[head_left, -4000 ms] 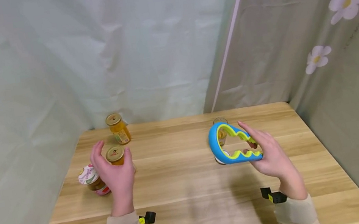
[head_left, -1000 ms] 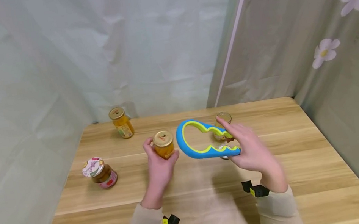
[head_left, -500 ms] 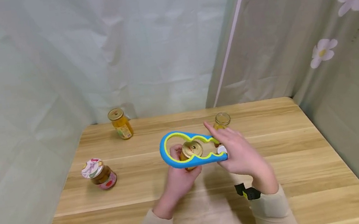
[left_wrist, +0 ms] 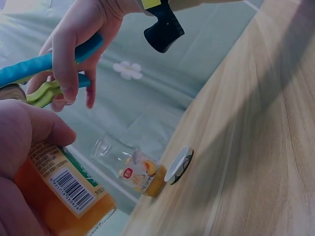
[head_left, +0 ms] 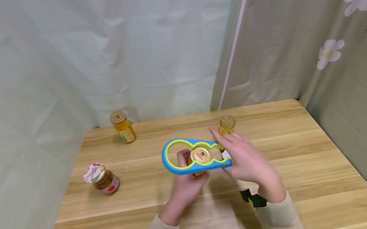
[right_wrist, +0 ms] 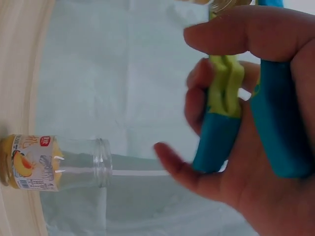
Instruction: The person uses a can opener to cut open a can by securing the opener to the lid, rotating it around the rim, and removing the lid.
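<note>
Head: gripping orange jar point(head_left: 198, 174) in left hand point(head_left: 187, 187), opener point(head_left: 208, 167) in right hand point(head_left: 246, 160), framing attached gold lid point(head_left: 201, 154); from there, unopened yellow jar point(head_left: 125, 131) at ten o'clock, pink-labelled jar point(head_left: 108, 183) at nine. Left wrist: already uncapped, clear jar point(left_wrist: 134, 168). Right wrist: same.

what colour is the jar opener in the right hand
Blue outside, with a yellow-green wavy inner edge; the jar opener shows best in the head view.

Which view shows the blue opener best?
The head view: the opener shows its whole loop, only handle ends hidden by the right hand. Both wrist views crop it: left, partly covered handles; right, handle ends up close.
</note>
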`<state>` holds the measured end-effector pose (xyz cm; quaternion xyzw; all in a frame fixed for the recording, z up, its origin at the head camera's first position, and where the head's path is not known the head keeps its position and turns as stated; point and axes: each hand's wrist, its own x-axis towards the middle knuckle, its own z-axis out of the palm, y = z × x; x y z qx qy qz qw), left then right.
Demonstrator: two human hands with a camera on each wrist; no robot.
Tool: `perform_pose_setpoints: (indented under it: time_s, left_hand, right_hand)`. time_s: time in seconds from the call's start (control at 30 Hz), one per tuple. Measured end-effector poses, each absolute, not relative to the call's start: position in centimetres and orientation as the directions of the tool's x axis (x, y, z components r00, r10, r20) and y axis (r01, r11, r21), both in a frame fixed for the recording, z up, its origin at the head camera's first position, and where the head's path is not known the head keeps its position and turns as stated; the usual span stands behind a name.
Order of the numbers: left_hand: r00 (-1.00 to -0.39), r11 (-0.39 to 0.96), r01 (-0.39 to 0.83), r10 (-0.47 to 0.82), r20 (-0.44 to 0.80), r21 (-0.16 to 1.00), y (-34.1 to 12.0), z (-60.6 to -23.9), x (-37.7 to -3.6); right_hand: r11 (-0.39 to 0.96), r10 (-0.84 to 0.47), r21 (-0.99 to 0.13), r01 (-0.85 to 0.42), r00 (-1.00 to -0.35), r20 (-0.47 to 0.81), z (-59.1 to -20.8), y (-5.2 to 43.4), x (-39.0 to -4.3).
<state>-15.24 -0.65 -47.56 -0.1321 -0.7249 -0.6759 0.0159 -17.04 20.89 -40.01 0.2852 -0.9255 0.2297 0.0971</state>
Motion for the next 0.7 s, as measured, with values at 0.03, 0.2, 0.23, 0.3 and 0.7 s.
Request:
perform_pose_setpoints:
  time_s: [0.03, 0.2, 0.23, 0.3, 0.7]
  left_hand:
    - [-0.966, 0.065, 0.213, 0.162, 0.2, 0.975, -0.7, -47.5, -15.2]
    - [-0.97, 0.135, 0.229, 0.114, 0.214, 0.964, -0.7, -47.8, -15.4]
    - [-0.97, 0.146, 0.234, 0.104, 0.22, 0.961, -0.7, -47.9, -15.5]
    - [-0.969, 0.152, 0.24, 0.088, 0.229, 0.959, -0.8, -48.0, -15.6]
    - [-0.962, 0.115, 0.261, 0.109, 0.249, 0.959, -0.9, -47.9, -15.3]
  right_hand:
    - [0.739, -0.481, -0.366, -0.566, -0.823, 0.302, -40.0, 20.8, -17.0]
    - [0.759, -0.497, -0.332, -0.559, -0.828, 0.259, -39.8, 20.4, -16.5]
    - [0.759, -0.505, -0.326, -0.564, -0.825, 0.253, -39.8, 20.3, -16.4]
    - [0.756, -0.517, -0.321, -0.571, -0.821, 0.244, -39.7, 20.2, -16.2]
    - [0.762, -0.476, -0.332, -0.556, -0.828, 0.296, -39.2, 20.1, -15.8]
